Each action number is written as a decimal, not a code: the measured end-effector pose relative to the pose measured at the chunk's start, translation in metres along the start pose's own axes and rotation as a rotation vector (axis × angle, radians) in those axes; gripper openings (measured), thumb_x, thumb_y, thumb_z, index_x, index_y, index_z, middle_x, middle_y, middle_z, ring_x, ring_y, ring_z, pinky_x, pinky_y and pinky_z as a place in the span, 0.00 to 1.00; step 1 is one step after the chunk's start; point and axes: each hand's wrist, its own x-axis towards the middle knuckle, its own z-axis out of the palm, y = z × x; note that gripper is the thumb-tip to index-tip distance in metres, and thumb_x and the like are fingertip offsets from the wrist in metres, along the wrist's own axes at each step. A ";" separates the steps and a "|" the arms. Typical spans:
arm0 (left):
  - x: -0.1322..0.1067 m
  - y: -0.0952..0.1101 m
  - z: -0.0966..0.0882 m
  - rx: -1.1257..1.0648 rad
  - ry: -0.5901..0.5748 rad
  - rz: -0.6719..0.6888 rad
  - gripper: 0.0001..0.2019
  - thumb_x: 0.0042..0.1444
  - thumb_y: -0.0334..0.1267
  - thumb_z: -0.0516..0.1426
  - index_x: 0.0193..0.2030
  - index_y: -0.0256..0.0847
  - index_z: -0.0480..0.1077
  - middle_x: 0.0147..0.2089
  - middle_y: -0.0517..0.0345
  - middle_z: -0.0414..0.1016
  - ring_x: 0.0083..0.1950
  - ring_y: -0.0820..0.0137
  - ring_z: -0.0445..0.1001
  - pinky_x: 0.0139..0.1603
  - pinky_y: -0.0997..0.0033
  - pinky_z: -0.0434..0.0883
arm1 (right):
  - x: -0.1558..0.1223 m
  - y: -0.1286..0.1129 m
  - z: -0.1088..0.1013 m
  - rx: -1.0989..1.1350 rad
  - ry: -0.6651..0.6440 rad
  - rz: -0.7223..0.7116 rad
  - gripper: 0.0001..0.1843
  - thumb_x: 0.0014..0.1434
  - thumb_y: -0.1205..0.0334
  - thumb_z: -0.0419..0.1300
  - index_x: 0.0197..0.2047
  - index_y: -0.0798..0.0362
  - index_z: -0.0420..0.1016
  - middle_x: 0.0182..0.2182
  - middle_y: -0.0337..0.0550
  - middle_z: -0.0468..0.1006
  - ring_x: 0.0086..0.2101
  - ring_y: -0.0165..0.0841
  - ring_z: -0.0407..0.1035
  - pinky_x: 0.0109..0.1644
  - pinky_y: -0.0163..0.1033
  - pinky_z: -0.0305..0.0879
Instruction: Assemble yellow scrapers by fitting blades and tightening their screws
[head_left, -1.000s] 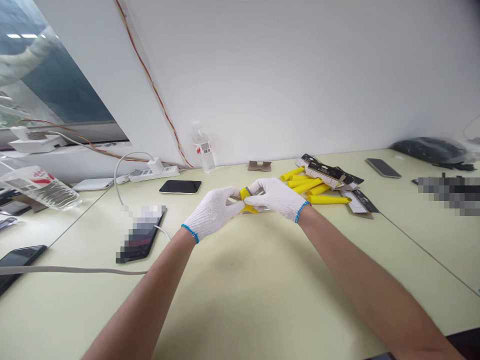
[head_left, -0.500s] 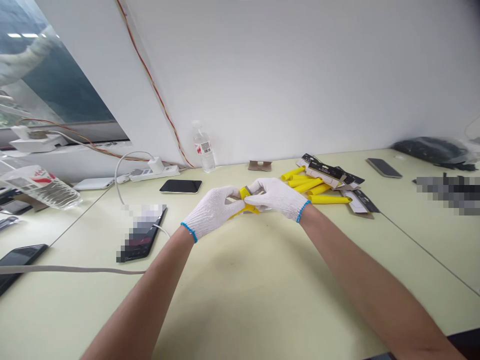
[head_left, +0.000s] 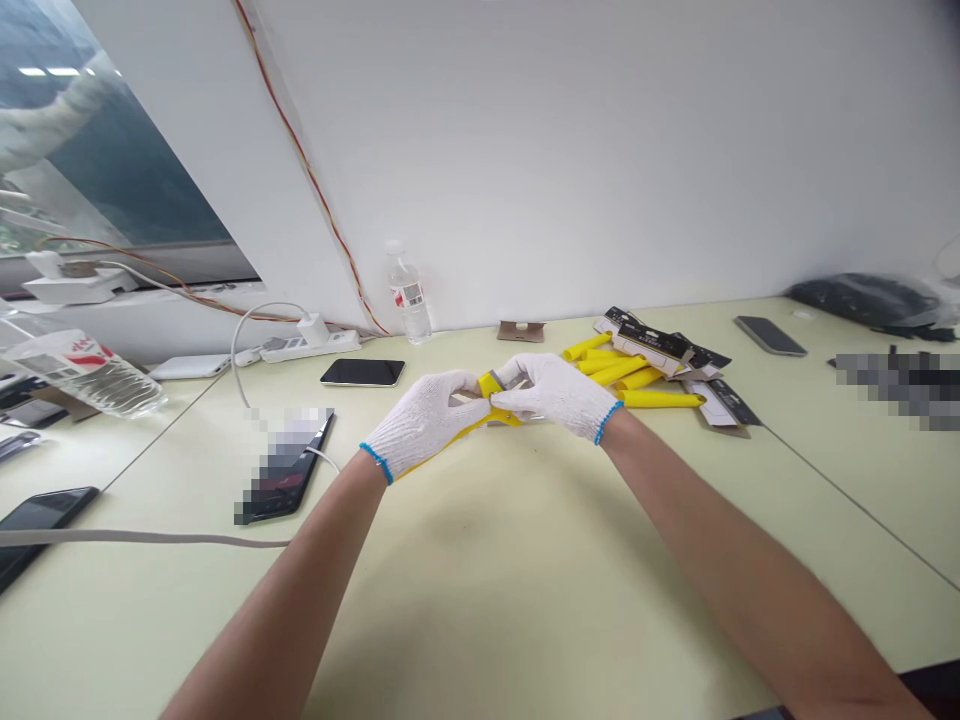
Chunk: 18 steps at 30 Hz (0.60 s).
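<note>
Both my hands wear white knit gloves with blue cuffs and meet above the middle of the table. My left hand is closed on a yellow tool with a grey part; its exact kind cannot be made out. A yellow strip of it runs under the left palm towards the wrist. My right hand pinches the grey end of the same tool, thumb and fingers together. Much of the tool is hidden behind the gloves. To the right of my right hand lies a pile of yellow handles with black-and-white cards.
On the left are a phone, a cabled phone, a power strip and a lying water bottle. An upright bottle and a brown card piece stand by the wall. Another phone lies right.
Both hands stay almost in place on the tool. More of the yellow strip now shows below my left hand, reaching towards its cuff.
</note>
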 end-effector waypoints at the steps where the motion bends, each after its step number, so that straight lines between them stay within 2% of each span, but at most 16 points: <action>1: 0.000 0.000 0.000 0.004 0.001 0.003 0.17 0.62 0.53 0.60 0.47 0.44 0.81 0.40 0.61 0.82 0.36 0.73 0.73 0.34 0.75 0.65 | 0.001 0.001 0.000 -0.008 -0.001 -0.015 0.22 0.71 0.46 0.60 0.45 0.58 0.82 0.40 0.46 0.83 0.40 0.32 0.78 0.42 0.34 0.75; 4: 0.001 0.000 0.000 0.008 -0.001 0.011 0.16 0.62 0.51 0.60 0.48 0.44 0.81 0.41 0.63 0.82 0.37 0.74 0.73 0.36 0.76 0.66 | 0.006 0.004 0.000 -0.030 -0.001 -0.057 0.34 0.71 0.39 0.49 0.31 0.55 0.83 0.29 0.41 0.83 0.40 0.30 0.80 0.33 0.28 0.65; 7: 0.000 0.001 0.000 0.008 -0.001 0.006 0.16 0.62 0.51 0.60 0.48 0.45 0.81 0.41 0.63 0.82 0.36 0.75 0.73 0.36 0.77 0.66 | 0.010 0.007 -0.001 -0.049 -0.003 -0.090 0.41 0.70 0.35 0.41 0.28 0.54 0.83 0.26 0.38 0.82 0.42 0.27 0.80 0.30 0.24 0.60; 11: 0.000 0.001 0.000 -0.019 0.001 -0.013 0.15 0.62 0.50 0.61 0.47 0.45 0.81 0.40 0.64 0.83 0.36 0.76 0.74 0.32 0.78 0.65 | 0.012 0.012 -0.001 -0.071 0.008 -0.115 0.42 0.67 0.33 0.41 0.27 0.53 0.84 0.29 0.38 0.83 0.45 0.28 0.80 0.29 0.21 0.57; 18: 0.002 0.004 0.001 -0.001 -0.030 -0.026 0.17 0.62 0.48 0.61 0.51 0.41 0.80 0.45 0.59 0.83 0.42 0.70 0.79 0.37 0.75 0.70 | 0.009 0.012 0.002 -0.108 0.020 -0.079 0.38 0.64 0.33 0.45 0.25 0.54 0.82 0.32 0.44 0.84 0.48 0.37 0.79 0.33 0.27 0.64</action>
